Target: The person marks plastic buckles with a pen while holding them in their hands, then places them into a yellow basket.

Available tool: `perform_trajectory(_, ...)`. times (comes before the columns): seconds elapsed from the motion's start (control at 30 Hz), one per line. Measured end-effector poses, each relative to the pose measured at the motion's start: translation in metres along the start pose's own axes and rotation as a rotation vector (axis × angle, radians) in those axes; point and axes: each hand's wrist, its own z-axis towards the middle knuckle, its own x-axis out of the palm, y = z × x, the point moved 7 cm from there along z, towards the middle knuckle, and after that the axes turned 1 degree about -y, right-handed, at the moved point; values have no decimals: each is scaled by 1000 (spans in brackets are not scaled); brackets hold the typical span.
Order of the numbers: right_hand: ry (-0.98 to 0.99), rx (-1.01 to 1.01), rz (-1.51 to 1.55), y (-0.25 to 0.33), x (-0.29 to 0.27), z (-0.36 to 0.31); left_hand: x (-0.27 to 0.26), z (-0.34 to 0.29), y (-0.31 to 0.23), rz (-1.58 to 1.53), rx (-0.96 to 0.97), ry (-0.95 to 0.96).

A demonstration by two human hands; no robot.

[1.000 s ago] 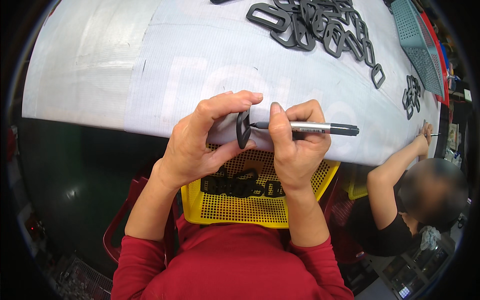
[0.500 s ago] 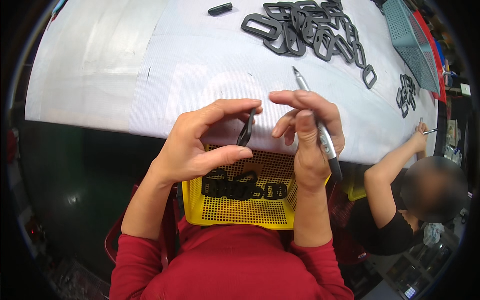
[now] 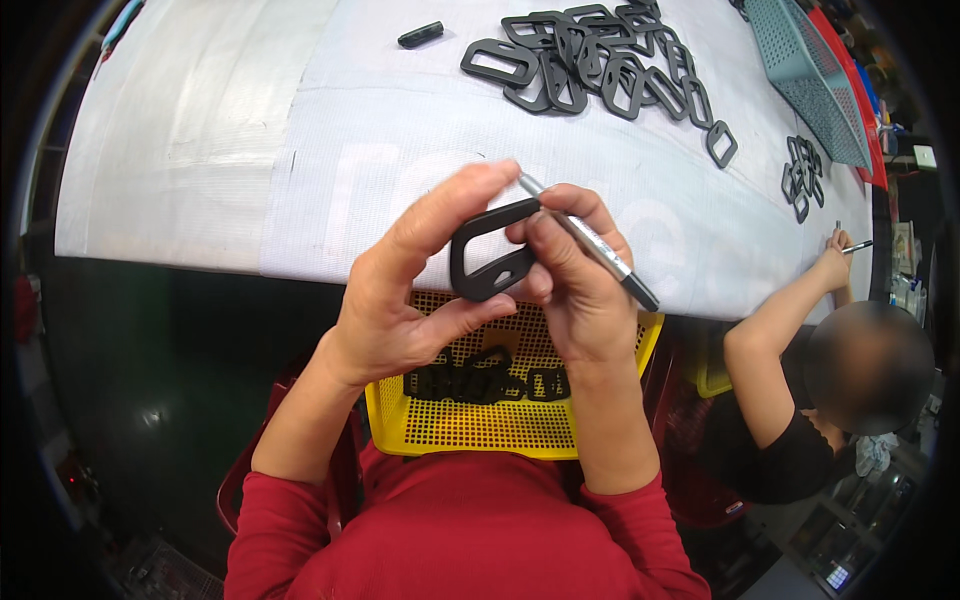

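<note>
Between my hands, above the table's near edge, is a black rounded plastic frame (image 3: 466, 262) with an open middle and a small slot along its lower side. My left hand (image 3: 385, 285) curves round its left side, thumb against the lower edge and index finger stretched over the top. My right hand (image 3: 590, 300) pinches the frame's right end between thumb and fingers. That same hand also carries a silver-grey marker pen (image 3: 598, 246) with a dark end, slanting across the fingers, its tip up and to the left near my left index finger.
A yellow mesh basket (image 3: 480, 443) below my hands holds several black frames (image 3: 480, 380). More frames (image 3: 620, 85) are heaped on the white-covered table (image 3: 370, 110), near a black pen cap (image 3: 420, 35). A blue-grey basket (image 3: 800, 75) stands far right; a co-worker's arm (image 3: 780, 305) reaches in below it.
The frame has turned from edge-on to show its opening. My right hand has moved left and taken hold of its right end, with the pen still in its fingers.
</note>
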Motion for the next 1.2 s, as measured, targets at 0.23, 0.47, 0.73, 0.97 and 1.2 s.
perform_trajectory(0.23, -228, -397, -904, 27, -8, -6, -6, -4, 3, 194, -32, -7)
perform_trajectory(0.47, -262, -393, -751, 21, -10, -6, -9, -16, 23, 252, -151, 16)
perform_trajectory(0.73, -210, -567, -846, 16, 0, -5, -12, -19, 26, 252, -126, 5)
perform_trajectory(0.97, -186, -577, -893, 16, 3, -4, -12, -20, 27, 265, -123, 1)
perform_trajectory(1.2, -174, -575, -899, 16, 4, -4, -12, -20, 28, 248, -115, 7)
